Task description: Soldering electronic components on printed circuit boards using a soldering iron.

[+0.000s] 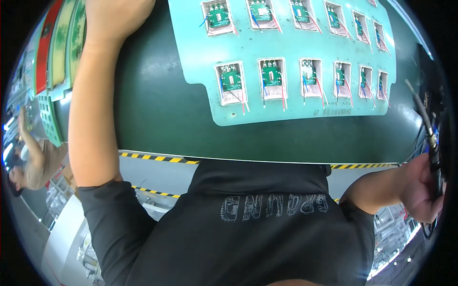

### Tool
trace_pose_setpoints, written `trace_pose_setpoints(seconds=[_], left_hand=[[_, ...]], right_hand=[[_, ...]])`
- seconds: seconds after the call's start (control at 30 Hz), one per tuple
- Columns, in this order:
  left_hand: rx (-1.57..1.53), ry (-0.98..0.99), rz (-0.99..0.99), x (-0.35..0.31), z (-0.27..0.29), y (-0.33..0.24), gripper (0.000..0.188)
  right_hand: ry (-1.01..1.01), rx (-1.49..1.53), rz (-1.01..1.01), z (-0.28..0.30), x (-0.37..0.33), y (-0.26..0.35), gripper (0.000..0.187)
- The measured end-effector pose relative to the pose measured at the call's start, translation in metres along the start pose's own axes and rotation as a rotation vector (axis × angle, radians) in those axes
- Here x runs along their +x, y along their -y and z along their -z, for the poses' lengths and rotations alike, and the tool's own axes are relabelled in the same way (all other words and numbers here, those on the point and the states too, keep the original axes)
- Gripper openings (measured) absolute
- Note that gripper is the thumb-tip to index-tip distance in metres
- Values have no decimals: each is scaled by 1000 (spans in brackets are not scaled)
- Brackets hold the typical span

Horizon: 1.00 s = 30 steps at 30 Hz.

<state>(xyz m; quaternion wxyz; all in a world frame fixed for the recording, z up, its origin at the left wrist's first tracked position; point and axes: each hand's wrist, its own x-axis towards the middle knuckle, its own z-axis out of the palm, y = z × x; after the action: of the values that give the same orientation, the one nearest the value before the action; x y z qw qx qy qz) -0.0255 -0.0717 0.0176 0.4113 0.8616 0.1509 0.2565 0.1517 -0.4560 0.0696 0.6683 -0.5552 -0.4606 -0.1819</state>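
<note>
Across the twelve-to-two o'clock side, a turquoise tray (267,45) lies on the dark green tabletop (152,105), its near edge toward six o'clock and the wearer's body. Two rows of white housings (224,98) sit in its cut-outs, each with a green circuit board (232,80) inside; the tray probably keeps them evenly spaced and from sliding. Thin blue, red and white wires (244,97) run out of the housings mostly toward five and six o'clock, their tips over the tray surface, perhaps so that the free ends point to the worker and do not cross the boards. Between three and four o'clock, the right hand (422,190) has its grip wrapped around the dark handle of a pen-shaped tool (431,138). The slim tip points toward eleven o'clock, off the tray's right edge; that hold seems meant to keep the fingers back from the tip. At eleven o'clock, the left hand (119,14) reaches beyond the tray's left side; its fingers are cut off by the upper edge, so I cannot tell whether that grip has anything in it.
</note>
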Motion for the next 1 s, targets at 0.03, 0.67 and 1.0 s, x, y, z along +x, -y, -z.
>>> trace_pose_setpoints(seconds=[0.03,0.67,1.0], left_hand=[[-15,6,-21,1,1,0,17],[-90,127,-233,1,-9,-10,21],[-55,108,49,-11,-7,-20,21]], right_hand=[[19,-4,8,-4,2,10,16],[731,-230,59,-101,4,67,31],[695,-250,54,-104,-3,66,31]])
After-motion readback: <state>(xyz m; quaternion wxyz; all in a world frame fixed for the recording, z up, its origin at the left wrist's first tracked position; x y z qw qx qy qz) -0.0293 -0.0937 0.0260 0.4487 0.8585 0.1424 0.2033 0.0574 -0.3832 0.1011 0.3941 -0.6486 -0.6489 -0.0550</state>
